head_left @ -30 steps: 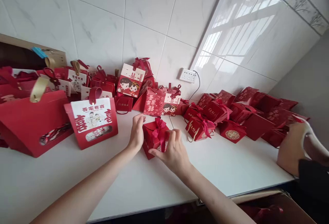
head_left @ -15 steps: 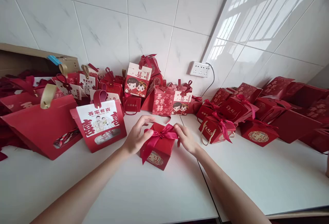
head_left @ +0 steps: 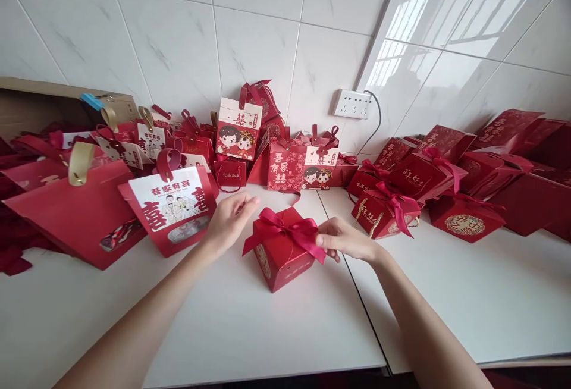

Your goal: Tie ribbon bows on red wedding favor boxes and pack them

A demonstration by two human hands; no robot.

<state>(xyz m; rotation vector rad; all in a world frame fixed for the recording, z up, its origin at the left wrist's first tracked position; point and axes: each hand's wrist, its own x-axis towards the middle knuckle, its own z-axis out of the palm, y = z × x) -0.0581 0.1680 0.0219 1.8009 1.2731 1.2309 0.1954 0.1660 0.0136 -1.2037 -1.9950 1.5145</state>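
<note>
On the white tabletop in front of me sits a small red gift box (head_left: 292,270) with gold print on its side. A magenta satin ribbon (head_left: 292,231) is tied in a bow across its top. My right hand (head_left: 345,239) pinches the ribbon's right end between thumb and fingers at the box's edge. To the left of the box, my left hand (head_left: 232,217) is raised a little apart from it, fingers curled in towards the thumb, with nothing seen in them. The ribbon's left tail hangs out over the box's left corner.
Several red bags with handles, among them a white-fronted bag (head_left: 172,204), stand at the left before a cardboard box (head_left: 120,106). More ribboned boxes (head_left: 388,213) are grouped at the right. A power strip (head_left: 352,104) is on the tiled wall. A dark seam (head_left: 363,306) crosses the tabletop.
The gift box has turned, so its gold emblem now faces left. My left hand has come off the ribbon and moved left. My right hand has shifted down to the ribbon's right end.
</note>
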